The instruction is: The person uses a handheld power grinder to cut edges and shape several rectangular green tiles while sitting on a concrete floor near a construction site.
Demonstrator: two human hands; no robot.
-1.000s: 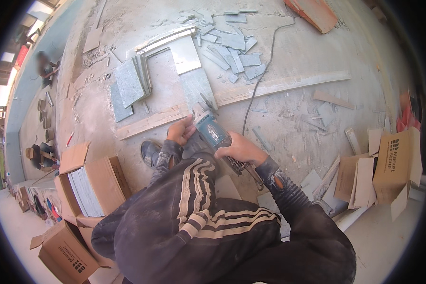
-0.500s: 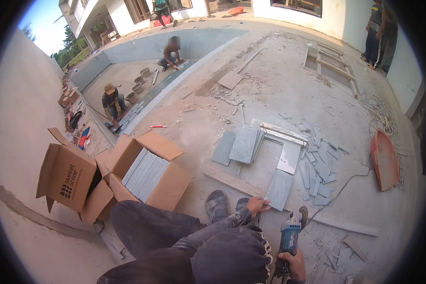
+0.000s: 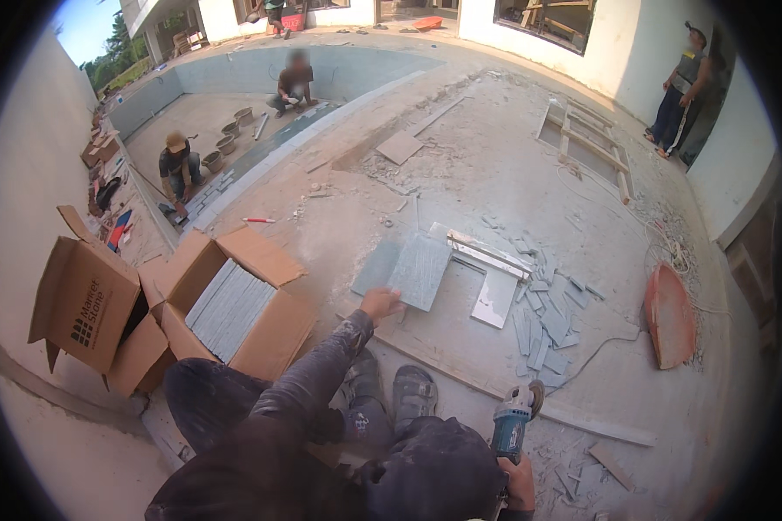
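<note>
My left hand (image 3: 381,304) grips the near corner of a grey stone tile (image 3: 420,271), fingers closed on its edge. That tile lies over other tiles, and one more grey-blue tile (image 3: 374,263) shows at its left. My right hand (image 3: 519,483) is wrapped round the rear of a blue angle grinder (image 3: 509,434), whose disc (image 3: 537,397) points away from me just above the ground. Whether the disc is spinning I cannot tell. Beyond the grinder, a white flat piece (image 3: 495,297) and a pale straight bar (image 3: 482,252) lie on the ground.
Broken tile offcuts (image 3: 543,326) litter the ground ahead. A wooden strip (image 3: 443,363) crosses before my feet. An open carton (image 3: 265,326) of tiles stands left, beside another carton (image 3: 96,300). At right are a red basin (image 3: 669,317) and a cable (image 3: 589,358). Co-workers (image 3: 178,165) crouch in the pool.
My left hand has carried a tile from the wooden strip left and away from me to the stack. The right hand still holds the grinder. The view has shifted.
</note>
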